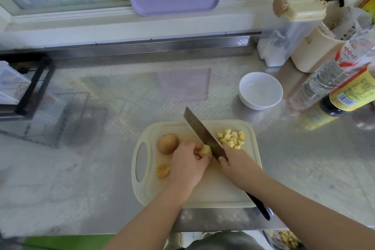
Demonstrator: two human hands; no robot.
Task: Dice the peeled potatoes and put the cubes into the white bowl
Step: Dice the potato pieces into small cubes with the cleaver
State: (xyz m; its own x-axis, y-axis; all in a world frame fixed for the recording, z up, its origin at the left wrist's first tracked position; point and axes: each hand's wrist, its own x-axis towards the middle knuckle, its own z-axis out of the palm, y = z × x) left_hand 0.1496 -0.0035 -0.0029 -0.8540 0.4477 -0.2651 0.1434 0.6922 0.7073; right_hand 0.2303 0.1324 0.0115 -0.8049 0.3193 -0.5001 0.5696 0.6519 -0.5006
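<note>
Head view: the potato piece (205,150) I am cutting sits in the lower middle of the frame on the cutting board (203,195). My left hand (188,163) holds it down, fingers curled over it. My right hand (237,165) is clamped round the knife (203,134) where blade meets handle, and the blade stands against the right side of that piece.

Just right of the blade lies a small pile of cubes (231,139), so I judge the dicing is partly done. A whole potato (167,143) waits on the left of the board, and a smaller chunk (163,171) lies below it. Both are uncut.

The white bowl (257,105) stands on the counter up and to the right of the board, well apart from the cubes, and I see nothing in it, so the transfer is not begun. At the bottom right edge a container (288,237) holds yellowish bits; I cannot tell what they are.
</note>
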